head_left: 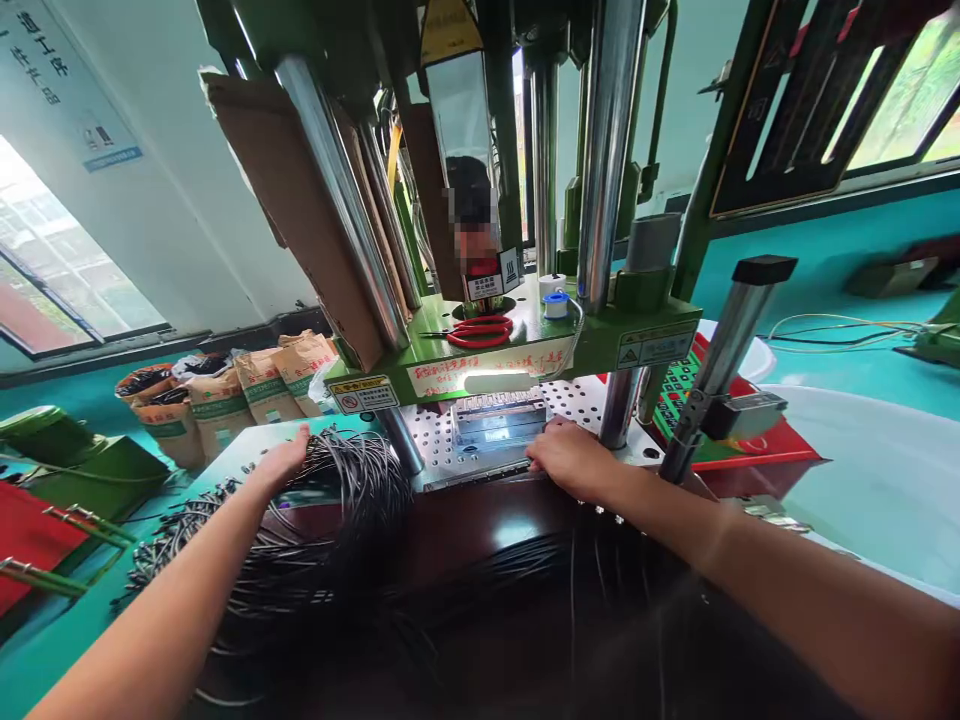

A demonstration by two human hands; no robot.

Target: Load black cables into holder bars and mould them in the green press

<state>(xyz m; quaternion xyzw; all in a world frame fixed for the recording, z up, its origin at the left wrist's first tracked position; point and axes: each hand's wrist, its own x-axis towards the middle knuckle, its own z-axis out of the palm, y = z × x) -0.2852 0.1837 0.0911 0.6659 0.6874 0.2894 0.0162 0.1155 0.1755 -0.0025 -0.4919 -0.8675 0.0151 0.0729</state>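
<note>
My left hand (285,460) is at the left end of a thick bundle of black cables (367,470) heaped on the table. Its thumb side shows, but the other fingers are hidden, so I cannot tell what they hold. My right hand (570,458) is closed at the right end of a shiny metal mould (499,428), fingers curled against its edge. The mould lies on the perforated metal plate (435,455) of a green press. A row of small light pieces lines the mould's back edge.
The green press platen (585,345) hangs above the mould, between steel columns (604,150). Red-handled pliers (480,330) and a blue-and-white tape spool (556,305) lie on the platen. A black-capped post (727,350) stands at right, beside a white tub (862,480). Paper sacks (217,405) stand at left.
</note>
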